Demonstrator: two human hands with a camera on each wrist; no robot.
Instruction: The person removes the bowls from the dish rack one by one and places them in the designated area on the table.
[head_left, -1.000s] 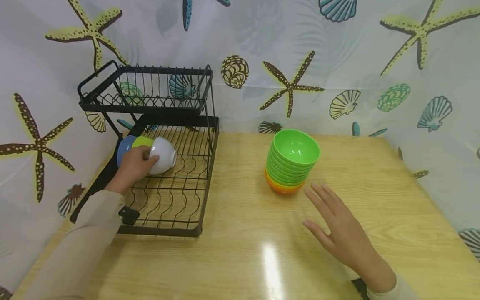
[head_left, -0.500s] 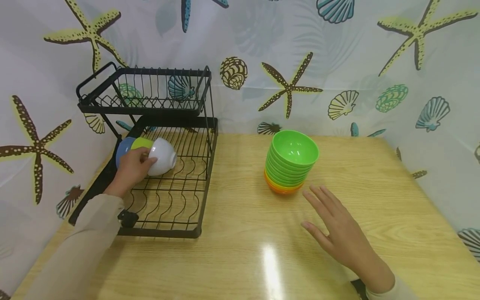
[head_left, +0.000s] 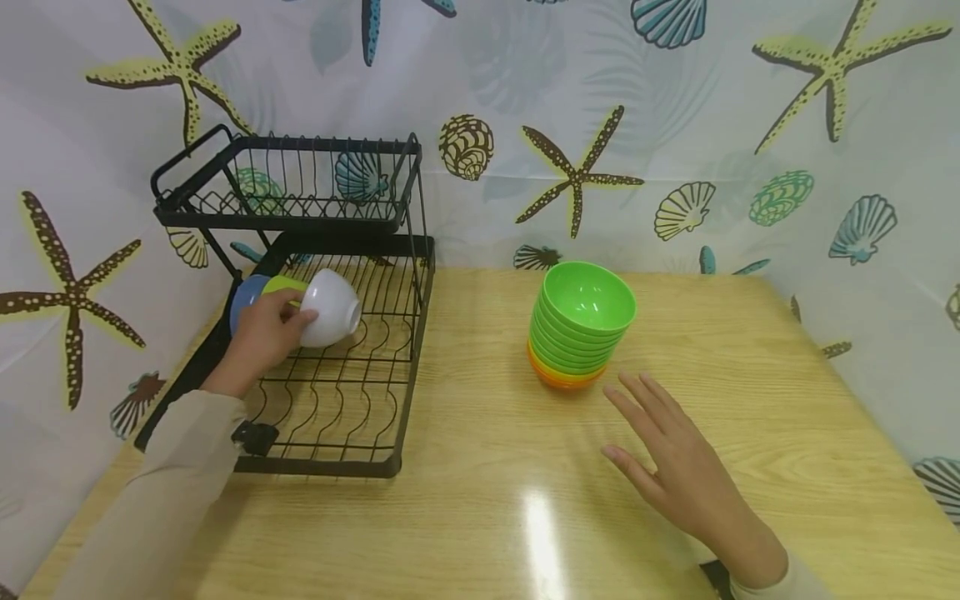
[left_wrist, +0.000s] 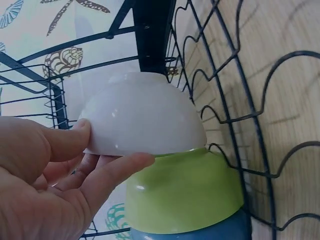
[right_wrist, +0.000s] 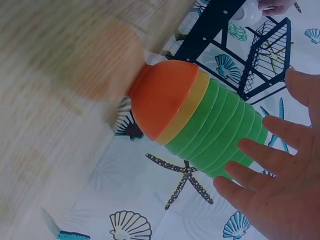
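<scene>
In the head view a white bowl (head_left: 331,308) lies on its side at the lower tier of a black dish rack (head_left: 408,400). My left hand (head_left: 264,337) pinches its rim, thumb on the outer wall and fingers at the rim's edge. Behind it a lime-green bowl (left_wrist: 185,192) and a blue bowl (left_wrist: 200,229) stand on edge, close against each other. My right hand (head_left: 678,471) hovers with spread fingers by a tilted stack of green bowls (head_left: 590,300). At the stack's bottom are a yellow bowl and an orange bowl (right_wrist: 162,95).
The rack's upper tier (head_left: 292,179) overhangs the back of the lower one. Under everything is a light wood table (head_left: 480,467). A cloth printed with starfish and shells (head_left: 495,67) hangs behind and along both sides.
The white bowl has risen slightly and shifted right, away from the lime-green bowl, in my left hand's pinch. My right hand keeps its place.
</scene>
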